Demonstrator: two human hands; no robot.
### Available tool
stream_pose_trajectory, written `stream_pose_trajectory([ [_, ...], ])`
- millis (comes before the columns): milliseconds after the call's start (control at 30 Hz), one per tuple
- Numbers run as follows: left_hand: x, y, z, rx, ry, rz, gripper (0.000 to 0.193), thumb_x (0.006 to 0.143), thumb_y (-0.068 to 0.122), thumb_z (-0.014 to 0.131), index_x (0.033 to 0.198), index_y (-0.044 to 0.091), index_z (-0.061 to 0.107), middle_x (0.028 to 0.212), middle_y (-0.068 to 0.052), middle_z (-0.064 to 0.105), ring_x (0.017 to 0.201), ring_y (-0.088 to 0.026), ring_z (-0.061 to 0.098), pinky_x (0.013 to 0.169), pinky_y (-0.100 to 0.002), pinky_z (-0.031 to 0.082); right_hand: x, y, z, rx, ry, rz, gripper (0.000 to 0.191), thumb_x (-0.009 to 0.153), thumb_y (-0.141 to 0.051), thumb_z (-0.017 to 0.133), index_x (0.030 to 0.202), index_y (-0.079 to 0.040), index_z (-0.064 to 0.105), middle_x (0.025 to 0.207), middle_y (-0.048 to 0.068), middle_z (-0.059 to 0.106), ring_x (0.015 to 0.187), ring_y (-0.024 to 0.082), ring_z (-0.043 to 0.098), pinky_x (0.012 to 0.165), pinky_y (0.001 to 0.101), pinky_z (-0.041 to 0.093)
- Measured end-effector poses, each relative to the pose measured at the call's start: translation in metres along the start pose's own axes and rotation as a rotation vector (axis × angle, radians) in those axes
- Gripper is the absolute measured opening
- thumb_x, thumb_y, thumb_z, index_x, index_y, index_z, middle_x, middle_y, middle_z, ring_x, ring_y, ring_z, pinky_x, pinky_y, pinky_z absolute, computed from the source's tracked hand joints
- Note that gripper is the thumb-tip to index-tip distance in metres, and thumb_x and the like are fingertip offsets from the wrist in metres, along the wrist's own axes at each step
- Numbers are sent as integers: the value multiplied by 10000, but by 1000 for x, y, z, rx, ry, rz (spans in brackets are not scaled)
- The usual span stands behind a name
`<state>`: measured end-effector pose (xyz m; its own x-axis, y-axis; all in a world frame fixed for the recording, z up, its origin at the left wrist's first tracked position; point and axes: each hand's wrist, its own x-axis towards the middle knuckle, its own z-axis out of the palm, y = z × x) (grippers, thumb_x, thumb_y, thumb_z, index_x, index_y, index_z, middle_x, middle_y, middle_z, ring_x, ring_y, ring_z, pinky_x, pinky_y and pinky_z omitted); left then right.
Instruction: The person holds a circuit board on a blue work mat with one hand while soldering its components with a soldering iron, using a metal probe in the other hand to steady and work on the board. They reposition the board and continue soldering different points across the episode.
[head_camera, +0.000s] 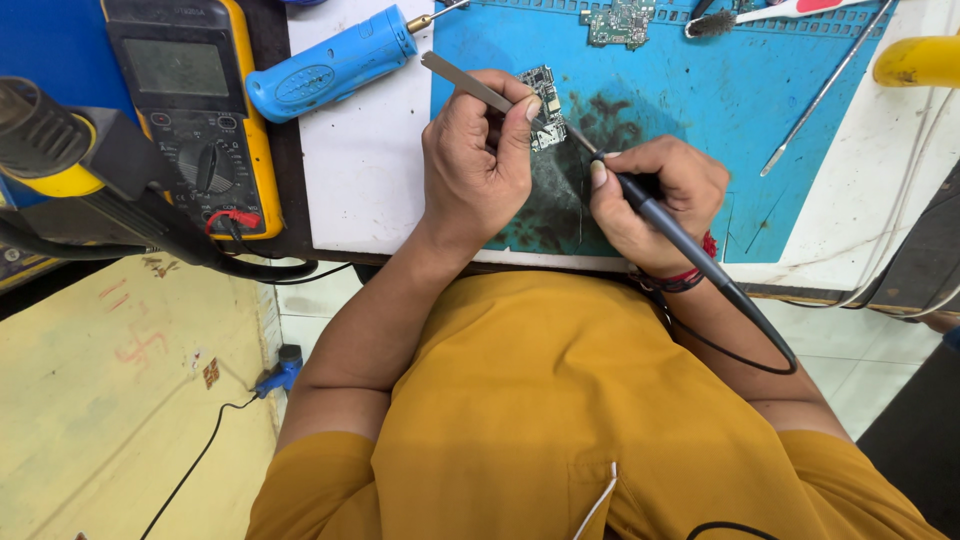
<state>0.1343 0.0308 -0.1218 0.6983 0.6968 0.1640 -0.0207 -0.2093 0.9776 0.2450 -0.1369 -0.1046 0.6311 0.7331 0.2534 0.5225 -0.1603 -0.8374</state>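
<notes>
My left hand (476, 165) is closed around metal tweezers (462, 80), whose flat handle sticks out up and to the left. My right hand (652, 198) grips a dark soldering iron (668, 232) like a pen. Its tip points toward a small circuit board (544, 92) lying on the blue work mat (700, 90). The board sits just above my left fingers and is partly hidden by them. The iron's black cable (770, 350) trails off the table edge down to my right.
A yellow multimeter (190, 110) lies at left with a black hot-air handle (70, 150) in front of it. A blue electric screwdriver (330, 65) lies on the white tabletop. A second circuit board (620, 22), a brush (712, 22) and a thin metal rod (825, 90) rest on the mat.
</notes>
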Motion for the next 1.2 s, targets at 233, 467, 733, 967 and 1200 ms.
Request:
stream_pose_trajectory([
  [233, 0, 0, 0, 22, 4, 20, 86, 1079, 41, 671, 1093, 43, 586, 847, -7, 622, 617, -43, 568, 553, -205, 461, 2, 2, 0, -6, -3, -76, 141, 914, 20, 797, 942, 6, 659, 842, 108, 682, 610, 146, 616, 564, 256, 444],
  [467, 0, 0, -1, -2, -8, -1, 88, 1073, 39, 671, 1097, 43, 586, 814, -1, 612, 646, -51, 557, 533, -205, 442, 0, 3, -1, 19, -11, -38, 133, 911, 26, 790, 941, 10, 661, 835, 102, 682, 596, 141, 609, 557, 253, 441],
  [733, 0, 0, 0, -2, 1, 8, 92, 1077, 42, 671, 1097, 45, 581, 831, -5, 625, 614, -41, 578, 549, -208, 466, -1, 4, -1, 31, -11, -46, 135, 908, 32, 782, 924, 7, 650, 837, 107, 682, 605, 151, 620, 562, 260, 451],
  [967, 0, 0, 0, 5, 0, 9, 87, 1076, 45, 670, 1087, 46, 584, 829, -7, 624, 653, -54, 571, 540, -208, 460, -3, 5, -2, 25, -11, -16, 125, 899, 3, 773, 907, 1, 649, 787, 93, 660, 580, 148, 600, 558, 262, 442],
  [1200, 0, -1, 0, 0, -4, 5, 88, 1079, 50, 670, 1098, 45, 584, 819, -1, 618, 606, -41, 572, 543, -209, 461, -2, 6, -2, 17, -19, -46, 124, 911, 3, 778, 918, -1, 654, 814, 104, 671, 601, 165, 623, 569, 265, 454],
])
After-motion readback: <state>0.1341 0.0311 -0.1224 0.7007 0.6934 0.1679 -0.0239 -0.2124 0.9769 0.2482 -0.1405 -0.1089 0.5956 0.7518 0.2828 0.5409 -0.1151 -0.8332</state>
